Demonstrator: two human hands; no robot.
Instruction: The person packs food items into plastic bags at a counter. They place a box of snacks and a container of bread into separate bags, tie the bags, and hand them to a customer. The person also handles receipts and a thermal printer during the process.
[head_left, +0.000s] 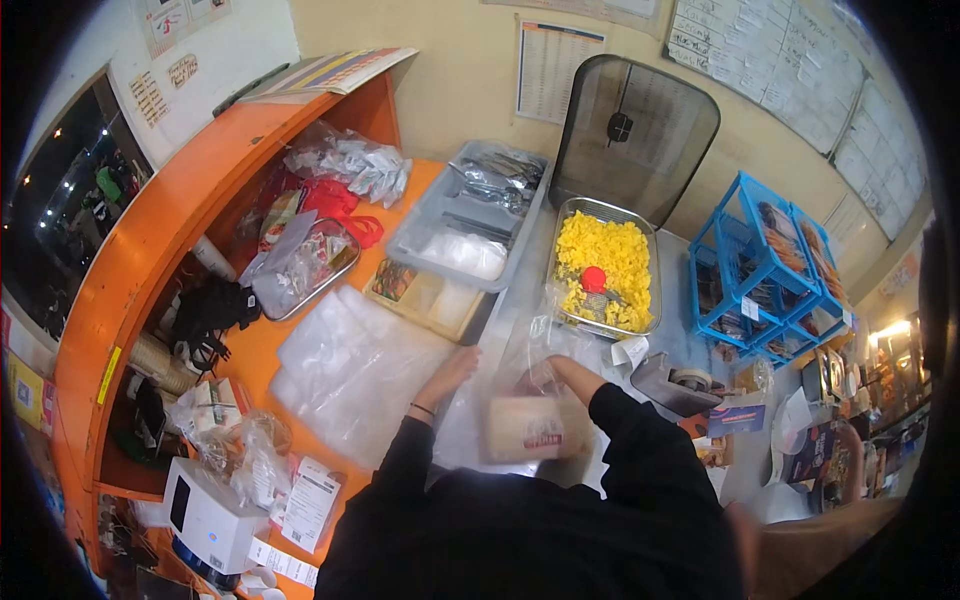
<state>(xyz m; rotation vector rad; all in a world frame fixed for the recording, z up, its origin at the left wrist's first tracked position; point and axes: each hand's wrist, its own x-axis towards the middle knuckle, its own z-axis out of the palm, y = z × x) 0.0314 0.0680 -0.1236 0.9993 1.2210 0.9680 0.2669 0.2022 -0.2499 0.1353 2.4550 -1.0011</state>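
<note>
My right hand (546, 372) grips the gathered top of a clear plastic bag (541, 339). Inside the bag, slightly blurred, is a light brown printed food box (537, 431), low in front of my body. My left hand (454, 373) is held with nothing in it at the edge of a stack of clear plastic bags (360, 367); whether it touches them I cannot tell. Beyond my right hand stands a glass-walled tray of yellow shredded food (604, 255) with a red round-topped thing (593, 280) lying in it.
A grey divided bin of cutlery (401, 240) stands beyond a cream sectioned box (427, 304). Blue baskets of packets (757, 274) and a tape dispenser (675, 382) are at right. A white label printer (214, 517) sits lower left, below the orange shelf (142, 247). Another person's arm shows at lower right.
</note>
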